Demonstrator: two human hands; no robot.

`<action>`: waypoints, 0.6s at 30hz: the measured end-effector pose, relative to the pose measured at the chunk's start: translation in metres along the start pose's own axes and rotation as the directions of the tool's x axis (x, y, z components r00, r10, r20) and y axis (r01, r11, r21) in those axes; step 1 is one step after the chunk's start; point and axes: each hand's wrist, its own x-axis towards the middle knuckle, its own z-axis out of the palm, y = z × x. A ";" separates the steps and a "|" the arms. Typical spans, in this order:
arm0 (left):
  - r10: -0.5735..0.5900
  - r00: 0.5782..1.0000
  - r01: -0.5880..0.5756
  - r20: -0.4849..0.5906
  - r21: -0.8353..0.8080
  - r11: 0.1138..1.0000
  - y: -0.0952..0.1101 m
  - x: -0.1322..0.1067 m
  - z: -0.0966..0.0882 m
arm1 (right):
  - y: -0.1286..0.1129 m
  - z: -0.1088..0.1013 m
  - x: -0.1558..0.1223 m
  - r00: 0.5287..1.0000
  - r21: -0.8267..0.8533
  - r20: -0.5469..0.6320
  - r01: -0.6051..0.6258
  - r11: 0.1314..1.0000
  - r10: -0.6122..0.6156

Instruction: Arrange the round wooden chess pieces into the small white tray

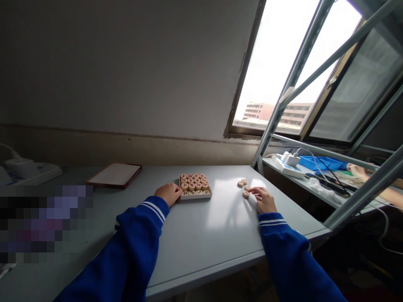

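Observation:
A shallow cardboard box [195, 197] stands on the table, holding rows of round wooden xiangqi pieces [192, 186] with red and dark characters. At its left side is my left hand [169, 193], fingers curled closed against the box's edge. Several loose xiangqi pieces [240, 183] lie to the right of the box. My right hand [263, 199] is over the nearest of them, its thumb and fingertips closed at a xiangqi piece [247, 188]. The fingertips partly hide that piece.
A flat box lid [115, 175] lies at the back left of the grey table [201, 235]. Metal frame posts [362, 193] rise at the right. Beyond them are a power strip [288, 165], a blue tray [324, 162] and another person's hand [359, 171].

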 end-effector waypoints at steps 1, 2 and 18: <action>0.008 1.000 -0.008 0.001 -0.008 1.000 0.000 0.000 0.000 | -0.001 0.001 -0.001 1.000 -0.004 -0.011 0.010 1.000 -0.010; 0.016 1.000 -0.016 0.003 -0.017 1.000 -0.001 -0.001 0.000 | -0.002 0.002 -0.002 1.000 -0.001 -0.018 0.022 1.000 -0.022; 0.002 1.000 -0.002 0.011 -0.035 0.999 -0.004 -0.002 0.001 | 0.007 0.007 0.003 0.992 -0.223 0.065 0.121 0.967 -0.109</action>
